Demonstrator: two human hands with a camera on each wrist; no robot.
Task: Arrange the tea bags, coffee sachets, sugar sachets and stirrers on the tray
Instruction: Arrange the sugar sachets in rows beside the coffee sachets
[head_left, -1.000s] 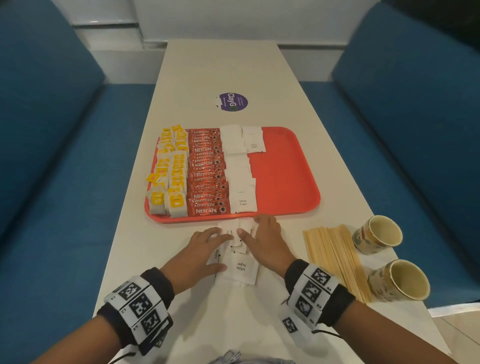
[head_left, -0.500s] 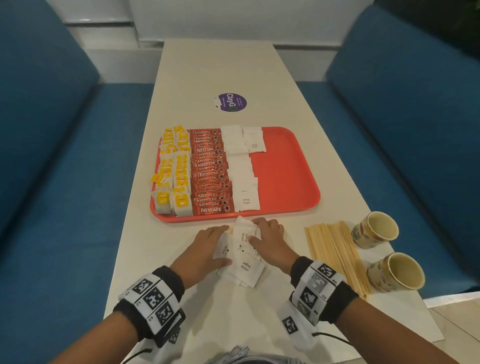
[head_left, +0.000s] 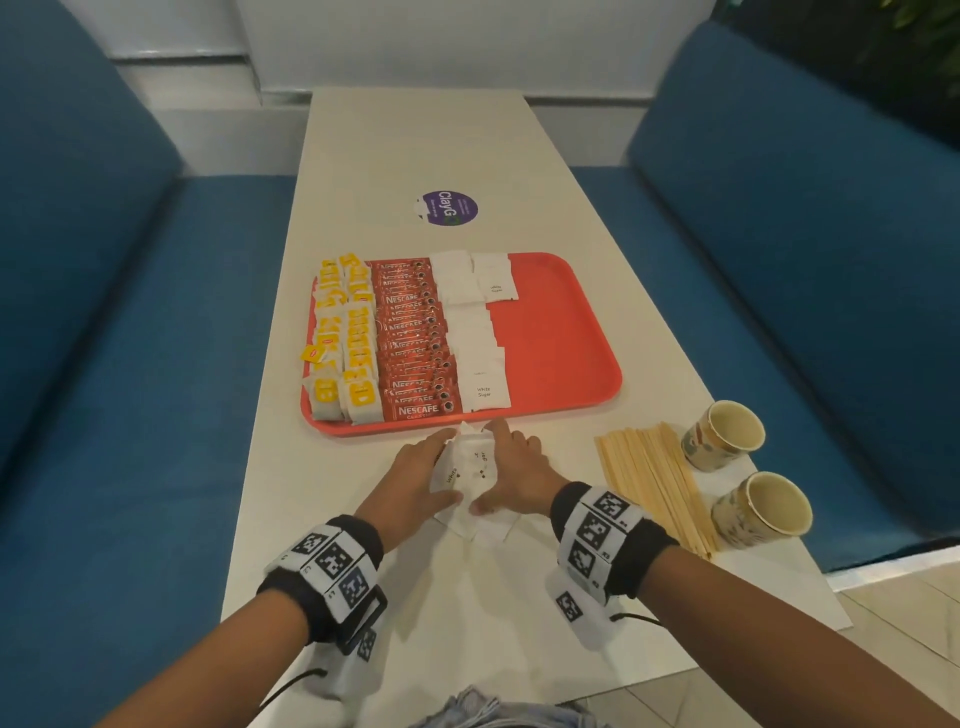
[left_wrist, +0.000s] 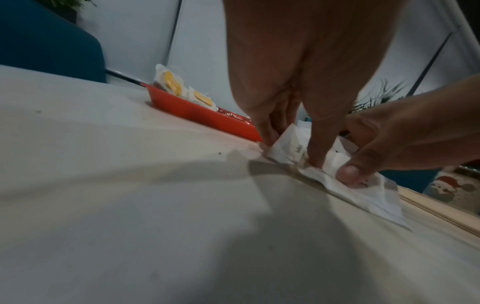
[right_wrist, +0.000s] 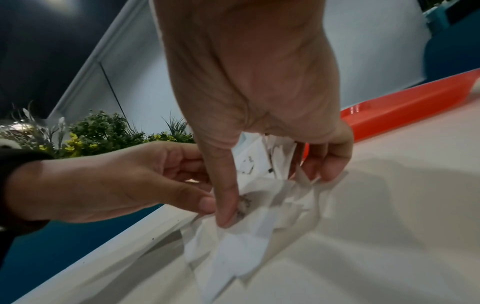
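A loose bunch of white sugar sachets lies on the table just in front of the red tray. My left hand and right hand squeeze it from both sides, thumbs and fingers curled round it. In the right wrist view the sachets stand crumpled together under the right hand's fingers. On the tray lie rows of yellow-labelled tea bags, red coffee sachets and white sugar sachets. A bundle of wooden stirrers lies on the table to the right of my right hand.
Two paper cups stand right of the stirrers near the table's right edge. The tray's right half is bare. A purple round sticker is on the table beyond the tray. Blue bench seats flank the table.
Both hands have drawn closer together, pushing the spread-out sugar sachets into a tighter, raised bunch nearer the tray's front edge.
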